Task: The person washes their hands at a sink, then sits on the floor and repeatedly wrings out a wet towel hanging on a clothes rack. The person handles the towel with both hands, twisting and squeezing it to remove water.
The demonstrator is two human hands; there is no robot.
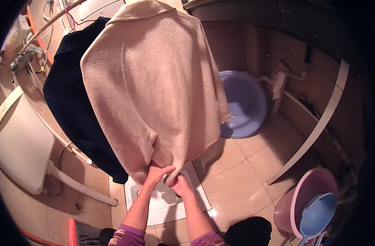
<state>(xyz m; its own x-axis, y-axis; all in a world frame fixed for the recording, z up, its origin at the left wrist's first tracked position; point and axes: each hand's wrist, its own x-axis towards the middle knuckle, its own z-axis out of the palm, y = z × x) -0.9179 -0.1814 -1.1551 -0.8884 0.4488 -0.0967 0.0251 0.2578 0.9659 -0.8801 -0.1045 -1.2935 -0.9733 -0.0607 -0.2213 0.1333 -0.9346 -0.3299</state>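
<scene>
A cream wool-like coat (156,77) hangs in front of me, its collar at the top of the view. Its lower hem is gathered between my hands. My left hand (158,175) grips the coat's lower edge, thumb pointing right. Close beside it, my right hand (179,184) holds a bunched fold of the same hem, its fingers partly hidden by the cloth. Behind the coat on the left, a dark navy garment (73,92) hangs near a red wire hanger (79,23).
A white squat toilet pan (165,212) lies below my hands. A white cistern (24,141) and its pipe are at left. A blue-purple basin (246,104) stands behind the coat. At lower right, a pink bucket (286,212) holds a blue dipper (318,212). The tiled floor (230,184) looks wet.
</scene>
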